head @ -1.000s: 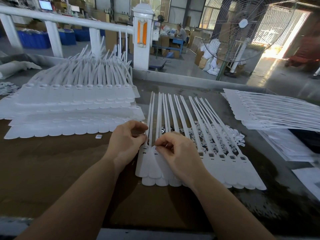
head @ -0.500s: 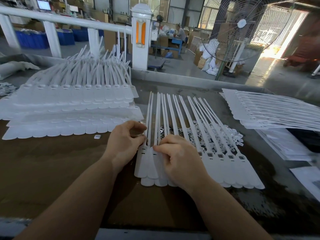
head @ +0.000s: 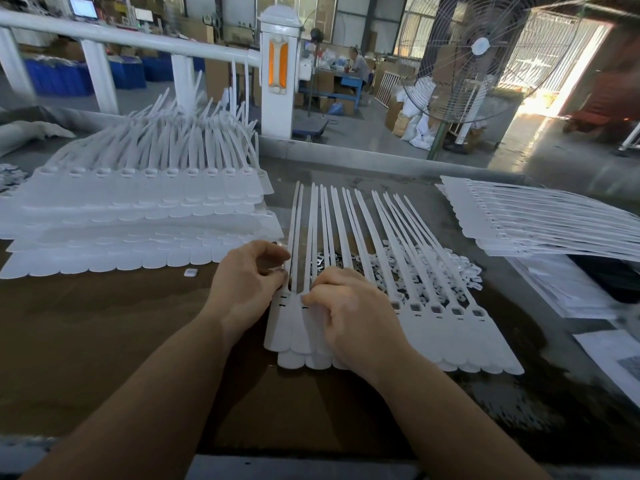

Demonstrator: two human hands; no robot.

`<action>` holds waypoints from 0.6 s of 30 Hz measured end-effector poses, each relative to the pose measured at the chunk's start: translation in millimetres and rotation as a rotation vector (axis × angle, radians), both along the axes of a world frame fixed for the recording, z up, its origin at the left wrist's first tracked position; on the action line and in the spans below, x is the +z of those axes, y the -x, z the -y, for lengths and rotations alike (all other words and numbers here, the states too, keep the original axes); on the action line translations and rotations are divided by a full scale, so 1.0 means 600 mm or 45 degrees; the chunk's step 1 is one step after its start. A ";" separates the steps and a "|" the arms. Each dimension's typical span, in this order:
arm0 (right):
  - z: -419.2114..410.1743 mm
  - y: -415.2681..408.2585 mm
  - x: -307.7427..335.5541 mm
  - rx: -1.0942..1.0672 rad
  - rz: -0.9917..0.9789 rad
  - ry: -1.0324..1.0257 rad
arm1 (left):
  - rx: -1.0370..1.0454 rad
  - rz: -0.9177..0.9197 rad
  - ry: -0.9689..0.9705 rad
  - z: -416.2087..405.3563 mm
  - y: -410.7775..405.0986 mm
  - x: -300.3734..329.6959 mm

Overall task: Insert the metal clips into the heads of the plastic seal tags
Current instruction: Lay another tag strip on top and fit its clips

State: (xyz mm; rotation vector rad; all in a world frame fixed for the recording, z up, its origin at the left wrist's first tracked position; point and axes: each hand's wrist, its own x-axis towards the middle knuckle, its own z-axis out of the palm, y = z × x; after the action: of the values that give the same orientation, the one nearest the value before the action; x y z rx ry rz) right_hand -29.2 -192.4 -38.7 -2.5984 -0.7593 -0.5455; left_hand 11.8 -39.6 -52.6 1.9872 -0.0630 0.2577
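A row of white plastic seal tags lies fanned out on the brown table, straps pointing away from me. Several heads on the right show open square sockets. My left hand has curled fingers at the head of the leftmost tags, thumb and forefinger close together; what they pinch is hidden. My right hand lies curled over the heads just beside it, fingertips pressing on a tag head. A heap of small metal clips lies under the straps behind my right hand.
A tall stack of seal tags fills the left of the table, another stack lies at the right. A single small white piece sits on the table left of my hands. Papers lie at the right edge.
Both hands stay at the left end of the row. My right hand's fingers have crept slightly left and down onto the tag heads; the left hand barely moves.
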 end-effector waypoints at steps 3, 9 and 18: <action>0.001 0.000 -0.001 0.003 0.016 -0.038 | 0.002 -0.003 -0.003 0.000 0.001 0.001; 0.003 0.004 -0.005 -0.001 0.083 -0.115 | 0.004 0.016 -0.022 -0.001 0.002 -0.001; 0.026 -0.009 -0.007 -0.169 0.009 -0.332 | 0.010 0.017 -0.016 -0.001 0.000 -0.002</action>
State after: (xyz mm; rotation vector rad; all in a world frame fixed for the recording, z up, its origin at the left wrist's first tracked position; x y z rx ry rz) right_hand -24.0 -207.9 -43.1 -2.4151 -0.4833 -0.6467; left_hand 11.9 -39.1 -53.7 1.9990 -0.0656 0.2762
